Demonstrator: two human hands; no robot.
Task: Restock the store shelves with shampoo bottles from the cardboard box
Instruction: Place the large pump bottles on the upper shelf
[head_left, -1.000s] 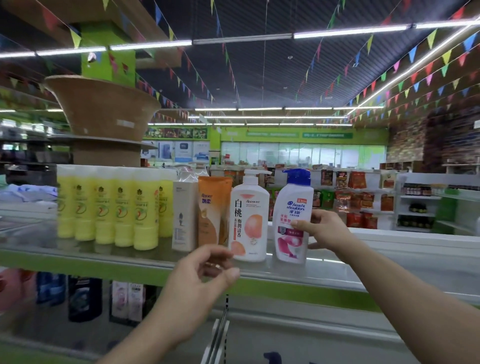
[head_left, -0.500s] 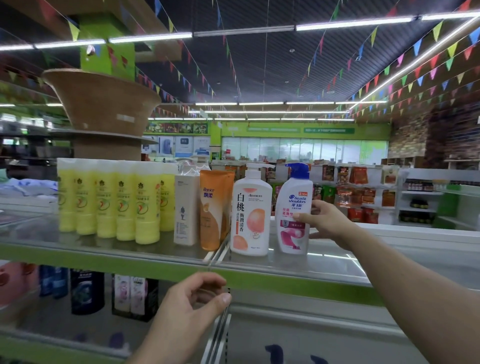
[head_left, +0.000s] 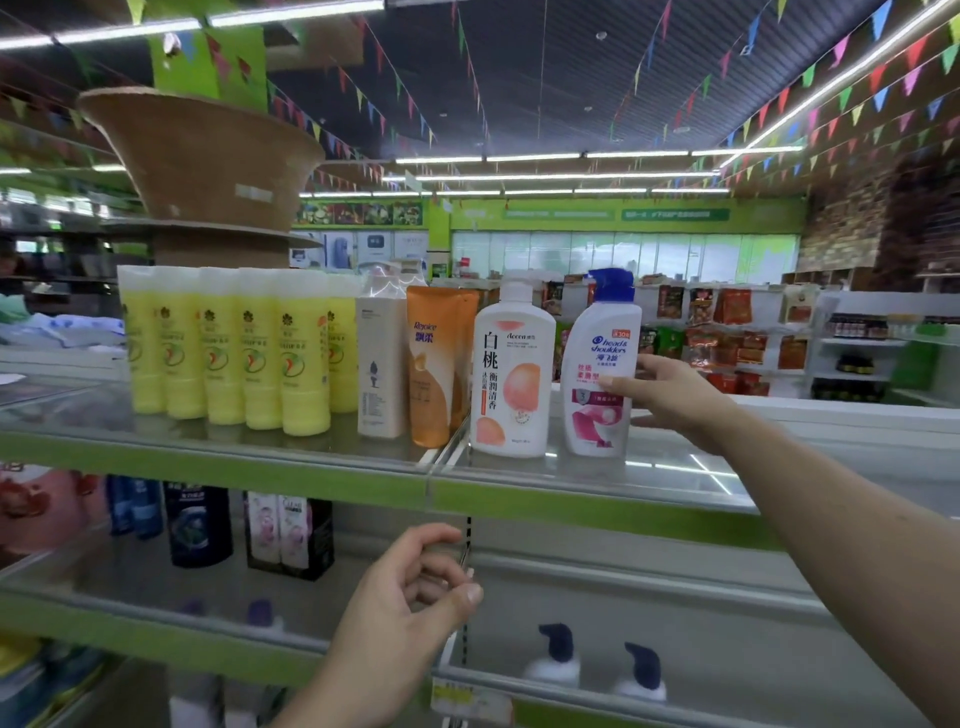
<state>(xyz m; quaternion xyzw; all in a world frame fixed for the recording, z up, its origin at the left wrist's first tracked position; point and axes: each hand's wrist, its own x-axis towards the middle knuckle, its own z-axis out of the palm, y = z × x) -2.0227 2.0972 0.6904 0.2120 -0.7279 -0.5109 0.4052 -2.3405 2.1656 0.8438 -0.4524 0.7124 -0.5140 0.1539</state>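
Steadying the blue-capped shampoo bottle (head_left: 600, 364) upright on the top shelf (head_left: 571, 499) with the right hand (head_left: 670, 395), thumb on the front label and fingers curled round its far side, probably to square the label to the aisle and set it just beside the peach pump bottle (head_left: 511, 374). With the left hand (head_left: 400, 613) low in front of the lower shelf (head_left: 623, 582), loosely curled and holding nothing, likely free to fetch the next bottle. No sight of the cardboard box.

Bright ceiling tubes (head_left: 535, 157) are lighting the store evenly; glare is streaking the shelf (head_left: 701, 467); edges are bowing, lower bottles (head_left: 558, 656) blurring.
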